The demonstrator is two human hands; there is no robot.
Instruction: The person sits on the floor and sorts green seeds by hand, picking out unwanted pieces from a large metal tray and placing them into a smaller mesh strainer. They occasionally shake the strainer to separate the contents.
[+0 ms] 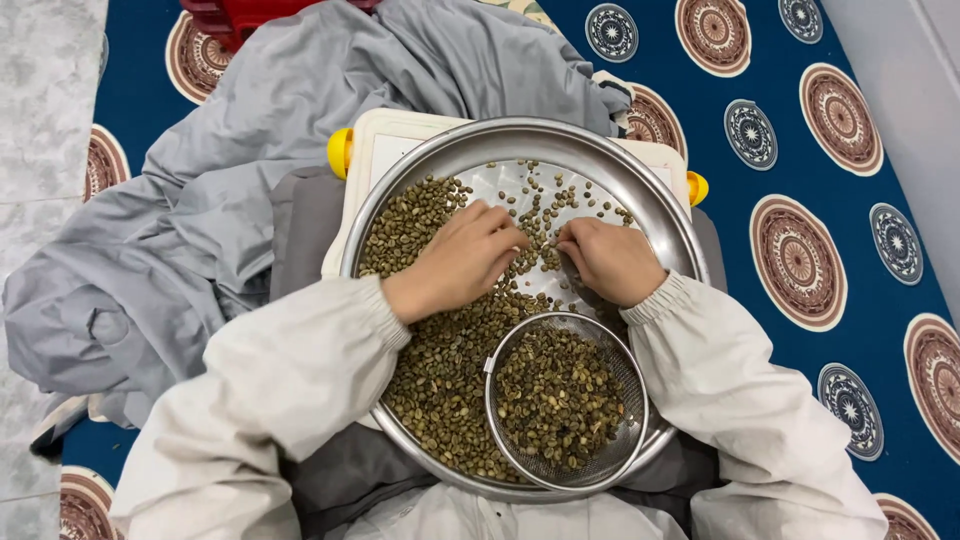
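Head view: both hands rest palm-down in a wide steel basin (660, 215) on the lap. The left hand (455, 262) lies loosely curled over the green coffee beans (440, 370); the right hand (610, 260) pinches its fingertips at scattered beans. Sorting goes best with beans thinned to one layer. The beans are small, oval, olive-green; more fill a mesh sieve (565, 400) inside the basin's near edge.

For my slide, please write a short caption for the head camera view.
Left hand and right hand rest among greenish beans in a steel tray, beside a bean-filled mesh sieve.
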